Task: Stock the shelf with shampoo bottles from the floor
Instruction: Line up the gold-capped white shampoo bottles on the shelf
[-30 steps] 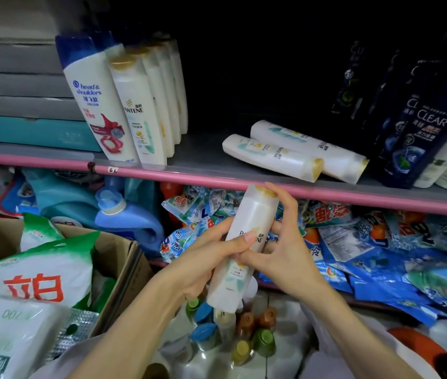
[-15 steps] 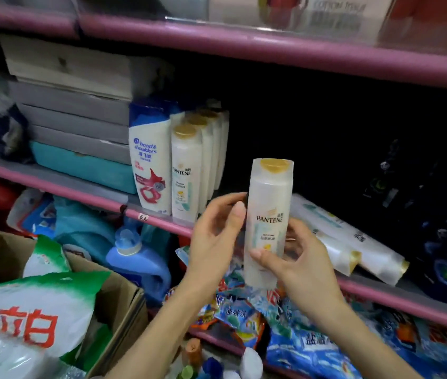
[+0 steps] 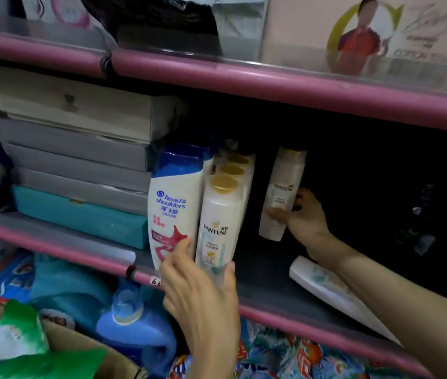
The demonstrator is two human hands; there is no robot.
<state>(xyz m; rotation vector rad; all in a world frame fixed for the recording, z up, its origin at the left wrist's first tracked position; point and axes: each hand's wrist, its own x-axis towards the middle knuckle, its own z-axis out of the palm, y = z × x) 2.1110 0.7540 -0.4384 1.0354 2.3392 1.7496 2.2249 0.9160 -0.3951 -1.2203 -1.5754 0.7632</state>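
Note:
My right hand (image 3: 303, 217) grips a white Pantene bottle (image 3: 282, 187) with a gold cap, held upright deep inside the middle shelf (image 3: 271, 285), to the right of a row of several standing Pantene bottles (image 3: 221, 222). My left hand (image 3: 200, 291) is at the base of the front Pantene bottle of that row, thumb on its left side and fingers on its right. A blue-and-white Head & Shoulders bottle (image 3: 173, 206) stands left of the row. Another white bottle (image 3: 329, 288) lies on its side on the shelf under my right forearm.
Stacked flat boxes (image 3: 80, 149) fill the shelf's left part. Dark bottles (image 3: 421, 228) stand at the far right in shadow. Below are a blue detergent jug (image 3: 132, 321), colourful sachets (image 3: 299, 354) and a cardboard box (image 3: 85, 351) with green-and-white bags. The upper shelf edge (image 3: 271, 86) hangs overhead.
The view rose toward the shelf. My right hand carried the Pantene bottle from in front of the shelf into its depth. My left hand let go of it and moved to the standing row.

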